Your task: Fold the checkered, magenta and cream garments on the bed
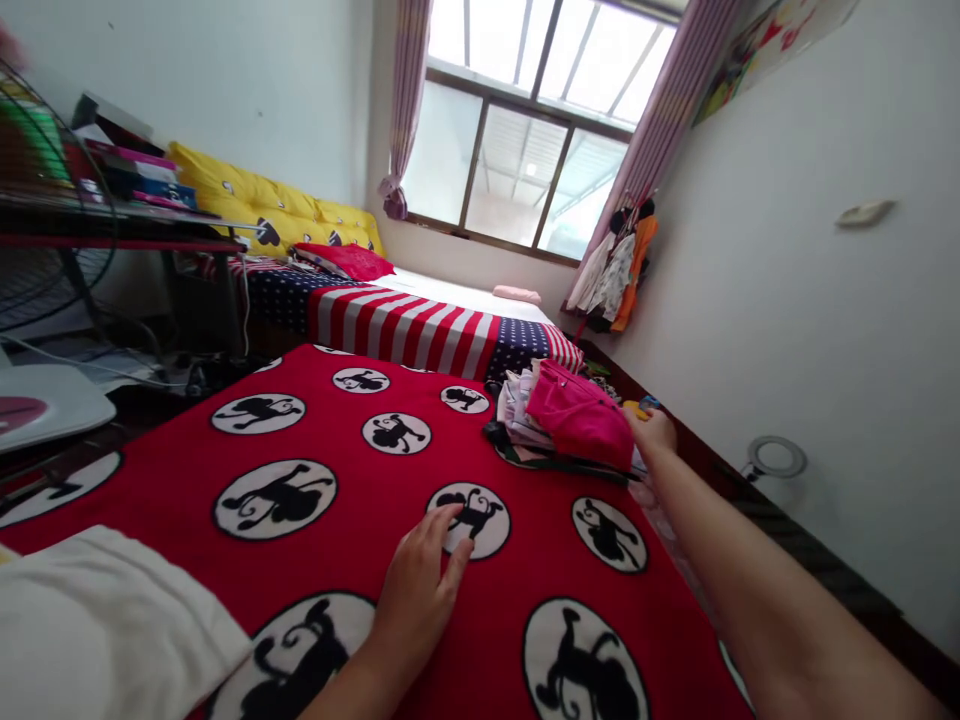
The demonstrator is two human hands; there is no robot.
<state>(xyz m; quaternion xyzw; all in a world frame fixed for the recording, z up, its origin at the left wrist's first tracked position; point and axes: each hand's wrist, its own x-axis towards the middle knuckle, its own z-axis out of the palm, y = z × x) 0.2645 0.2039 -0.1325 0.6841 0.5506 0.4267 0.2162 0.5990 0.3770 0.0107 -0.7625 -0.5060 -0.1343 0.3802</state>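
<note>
— Left hand [417,590]?

— Low on the red plush blanket [150,490], fingers [448,520] spread wide and gently curved, tips on a round white monkey-print patch [487,525]. Open, with nothing in the grip.

— Right hand [651,432]?

— Farther up the blanket, right against a folded stack of clothes [525,420], fingers mostly out of sight behind the edge. Holding something or not: impossible to tell.

— And the stack?

— At the far edge of the blanket, by the wall. Soft, pale, patterned layers under a bright pink garment [579,415] with a smooth, faintly shiny surface and rounded, puffy folds; a dark band of fabric [559,465] along the bottom.

— Around it?

— Just beyond, a flag-patterned bedspread [405,325] with red-and-white stripes and dark starred panels. Farther off, a quilted yellow cushion [270,210] and a red pillow [345,260]. At lower left, a thick white cloth [97,630].
</note>
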